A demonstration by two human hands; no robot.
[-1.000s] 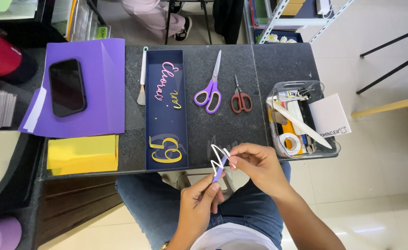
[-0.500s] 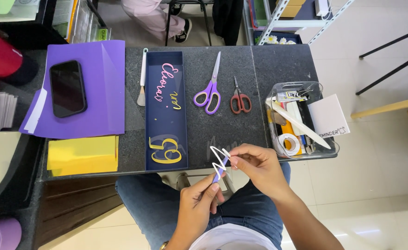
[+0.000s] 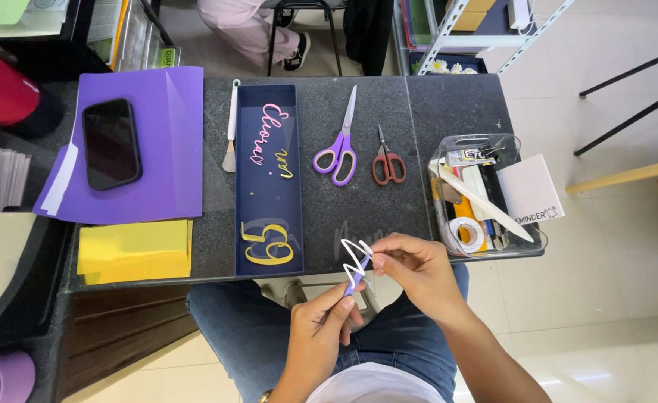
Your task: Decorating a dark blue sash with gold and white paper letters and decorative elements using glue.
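1. Red object (image 3: 0, 93) runs off the left edge.
2. Seated person (image 3: 250, 30) is cut at the top.
3. Clear organiser (image 3: 526, 242): contents too jumbled to identify.
4. Purple roll (image 3: 0, 377) is cropped at the corner.

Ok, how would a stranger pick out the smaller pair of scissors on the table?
Start at the dark stone table and find the long navy tray. Right of it lie the purple-handled scissors; the smaller scissors lie just right of those, before the clear plastic bin. Theirs are the only dark red handles.
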